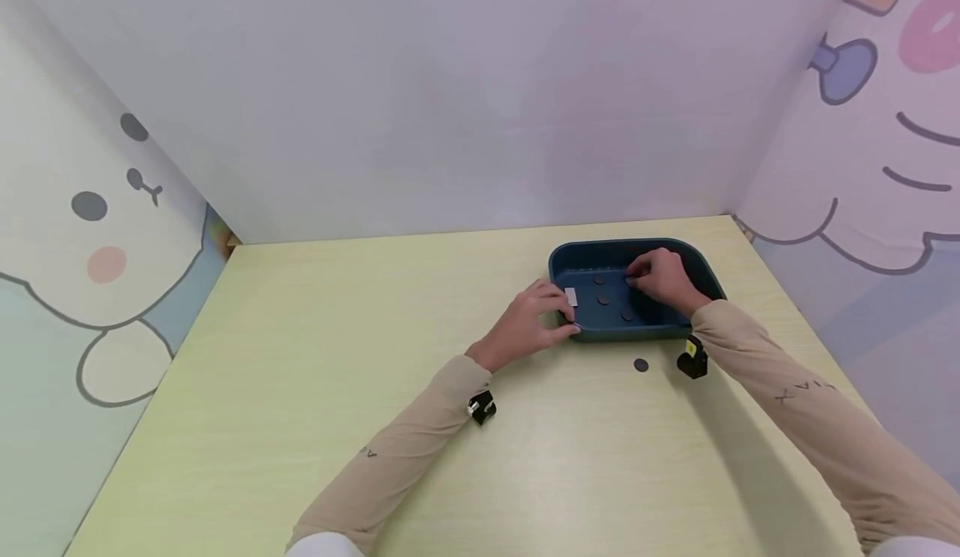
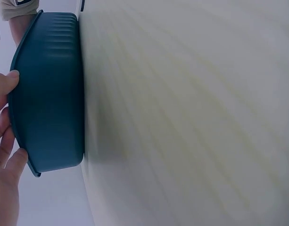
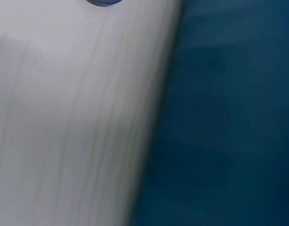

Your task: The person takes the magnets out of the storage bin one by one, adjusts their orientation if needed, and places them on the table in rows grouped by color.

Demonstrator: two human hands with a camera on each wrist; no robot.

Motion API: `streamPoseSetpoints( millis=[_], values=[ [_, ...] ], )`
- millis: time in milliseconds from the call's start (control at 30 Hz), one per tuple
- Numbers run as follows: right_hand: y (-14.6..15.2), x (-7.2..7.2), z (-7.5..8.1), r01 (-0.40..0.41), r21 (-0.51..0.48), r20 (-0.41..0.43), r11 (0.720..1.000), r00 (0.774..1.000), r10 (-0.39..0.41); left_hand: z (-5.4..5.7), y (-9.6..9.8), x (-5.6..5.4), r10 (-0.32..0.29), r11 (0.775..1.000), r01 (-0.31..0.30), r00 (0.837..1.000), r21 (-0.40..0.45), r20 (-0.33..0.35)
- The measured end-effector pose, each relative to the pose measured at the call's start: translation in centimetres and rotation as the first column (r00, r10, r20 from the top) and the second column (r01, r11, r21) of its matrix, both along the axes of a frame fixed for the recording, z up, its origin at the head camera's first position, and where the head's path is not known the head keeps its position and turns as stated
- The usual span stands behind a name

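A dark blue-green rectangular tray (image 1: 660, 333) stands on the table, with several small dark round discs (image 1: 603, 300) lying on its floor. My left hand (image 1: 528, 321) holds the tray's left rim; in the left wrist view the fingertips (image 2: 20, 154) bend over that rim. Inside the tray, my right hand (image 1: 662, 278) has thumb and fingers brought together low over the floor, pinching a disc that they mostly hide. Another dark disc (image 1: 641, 365) lies on the table just in front of the tray. The right wrist view shows the tray's wall (image 3: 219, 122) but no fingers.
A small white label (image 1: 572, 297) is at the tray's left inner side. The pale wood-grain table (image 1: 315, 373) extends far to the left. A plain white wall (image 1: 465, 107) closes the back, and cartoon-printed panels (image 1: 885, 223) flank both sides.
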State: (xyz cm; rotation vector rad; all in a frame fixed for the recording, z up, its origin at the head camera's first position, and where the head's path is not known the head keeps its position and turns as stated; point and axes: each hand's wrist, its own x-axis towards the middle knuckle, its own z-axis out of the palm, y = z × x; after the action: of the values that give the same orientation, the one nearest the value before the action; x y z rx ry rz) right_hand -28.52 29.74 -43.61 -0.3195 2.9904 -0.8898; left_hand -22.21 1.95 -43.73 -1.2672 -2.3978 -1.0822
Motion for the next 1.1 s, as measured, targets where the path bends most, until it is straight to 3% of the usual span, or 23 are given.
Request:
streamPoseSetpoints(
  millis=[600,1100],
  values=[
    [0.9,0.7,0.5,-0.047,0.018,0.029,0.999,0.998,0.047,0.4,0.2,0.3,0.004,1.000,-0.004,1.000,-0.008,0.011],
    [1.2,1.8,1.3,-0.062,-0.016,-0.026,0.998,0.998,0.062,0.2,0.1,0.2,0.027,0.999,-0.026,1.000,-0.024,0.013]
  ],
)
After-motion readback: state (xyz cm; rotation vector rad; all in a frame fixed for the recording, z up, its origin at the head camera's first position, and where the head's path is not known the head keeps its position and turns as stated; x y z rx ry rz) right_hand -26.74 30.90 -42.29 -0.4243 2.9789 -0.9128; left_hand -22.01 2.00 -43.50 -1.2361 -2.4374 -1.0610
